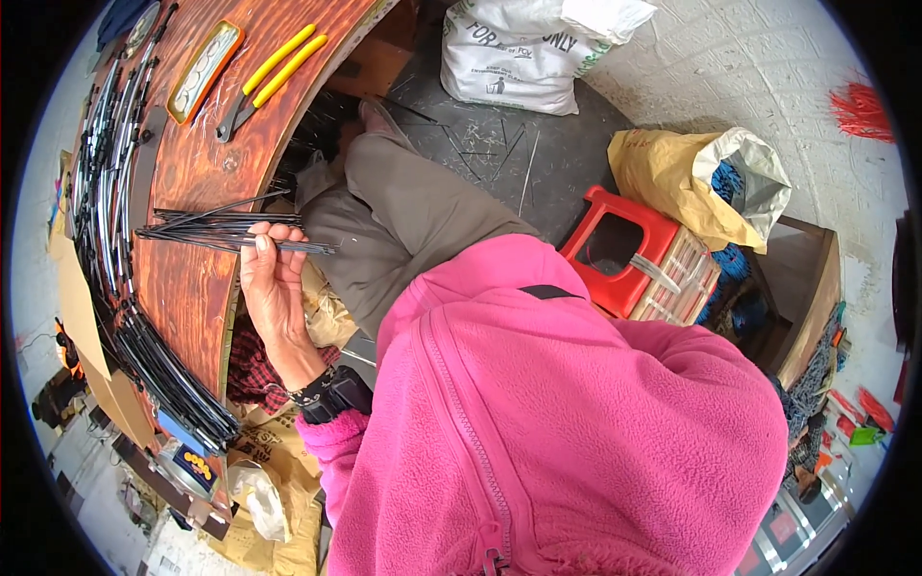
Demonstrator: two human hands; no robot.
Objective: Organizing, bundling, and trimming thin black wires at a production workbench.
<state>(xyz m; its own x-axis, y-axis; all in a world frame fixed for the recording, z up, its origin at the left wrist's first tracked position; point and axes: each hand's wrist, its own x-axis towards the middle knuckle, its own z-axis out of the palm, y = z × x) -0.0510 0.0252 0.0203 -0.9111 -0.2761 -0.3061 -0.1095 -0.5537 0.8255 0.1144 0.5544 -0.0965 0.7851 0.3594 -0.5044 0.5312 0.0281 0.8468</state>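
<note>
Pinching a loose bunch of black strips (226, 228) by the near ends, between the thumb and curled fingers of the left hand (274, 288), half closed. Cannot tell the state of the right hand, out of view. Laid across the brown table (192, 168) for most of their length, with far ends fanned to the left and near ends jutting past the curved edge, beside the dark trousers (413, 192). Wearing a black wristband (343, 392), just against the cuff of a pink fleece (576, 413). Along the table's left side, note a long row of dark rods (101, 182) and, lower down, a dense bundle (173, 374) of similar pieces. Farther up, see yellow-handled pliers (279, 60) lying with handles apart, near an orange-rimmed tin (177, 116). On the dark floor (499, 154), find a white sack (514, 62) near the wall (682, 91), a tan sack (663, 178) with its mouth open, and, just beside the latter, a red frame (624, 300) against a strapped stack (687, 278)
</note>
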